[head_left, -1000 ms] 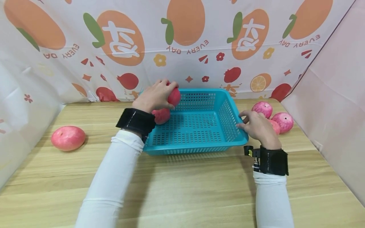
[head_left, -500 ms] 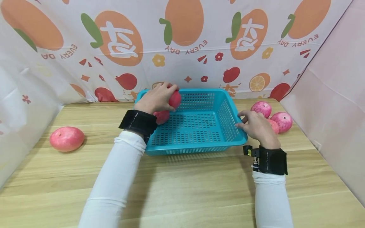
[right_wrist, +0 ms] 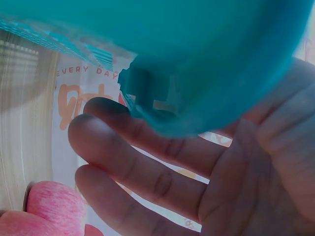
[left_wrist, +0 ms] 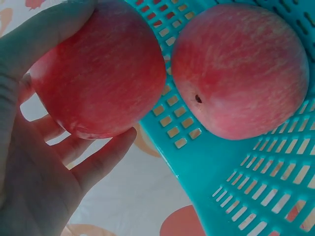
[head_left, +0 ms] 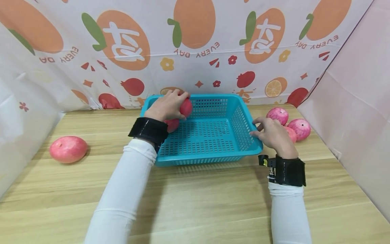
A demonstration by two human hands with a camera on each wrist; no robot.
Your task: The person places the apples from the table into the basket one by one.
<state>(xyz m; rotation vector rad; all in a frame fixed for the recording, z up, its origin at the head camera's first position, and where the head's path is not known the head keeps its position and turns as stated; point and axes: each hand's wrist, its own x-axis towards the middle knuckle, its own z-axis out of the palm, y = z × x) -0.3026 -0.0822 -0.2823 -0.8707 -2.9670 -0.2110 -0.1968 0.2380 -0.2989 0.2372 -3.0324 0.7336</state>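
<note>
In the head view my left hand (head_left: 166, 105) grips a red apple (head_left: 186, 107) over the left part of a turquoise plastic basket (head_left: 210, 159). Thumb and fingers wrap around the held apple (left_wrist: 101, 73) in the left wrist view. Right beside it, a second apple (left_wrist: 241, 71) lies inside the basket; in the head view this lower apple (head_left: 172, 125) is partly covered by the hand. My right hand (head_left: 272, 134) holds the basket's right rim, its thumb on the near side. Several of its fingers (right_wrist: 123, 152) reach below the rim (right_wrist: 197, 123) in the right wrist view.
Two pink apples (head_left: 278, 115) (head_left: 300, 129) and a partly hidden third apple (head_left: 291, 134) sit right of my right hand. A larger-looking pink apple (head_left: 68, 149) lies at the left of the wooden table (head_left: 195, 206). A fruit-print curtain (head_left: 195, 74) stands behind the basket.
My left hand, with its apple, has shifted slightly right and toward me over the basket, showing more of the far left rim. The right hand keeps its hold; the whole view drifts slightly.
</note>
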